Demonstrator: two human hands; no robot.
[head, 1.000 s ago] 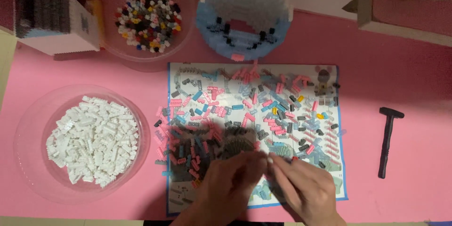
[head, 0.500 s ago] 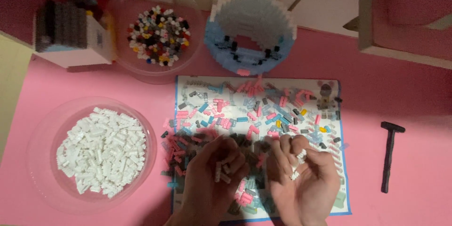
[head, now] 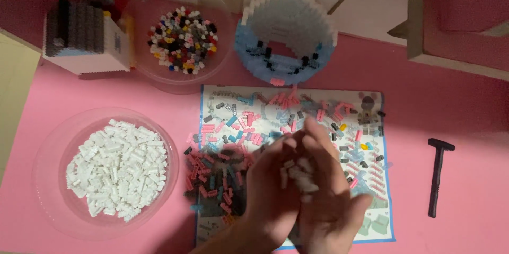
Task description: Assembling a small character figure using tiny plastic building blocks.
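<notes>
- The hands meet over the instruction sheet (head: 297, 100), which is strewn with loose pink, blue and grey bricks (head: 222, 174); a careless sweep of a wrist could, I judge, push those bricks off the sheet onto the pink table (head: 466, 105)
- The small white bricks (head: 299, 172) sit between the two hands and are blurred; a slack grip could let some drop into the coloured scatter below, where they would mix in
- The left hand (head: 273, 188) curls its fingers inward against the white bricks, pressed close to the other hand; how tightly it grips, I cannot tell
- The right hand (head: 328, 190) lies partly closed alongside, fingers bent over the same white bricks; whether it pinches one or only cups them is lost in the blur
- The bowl of white bricks (head: 53, 190) stands well apart on the left; the black hammer-shaped tool (head: 437, 177) lies untouched on the right
</notes>
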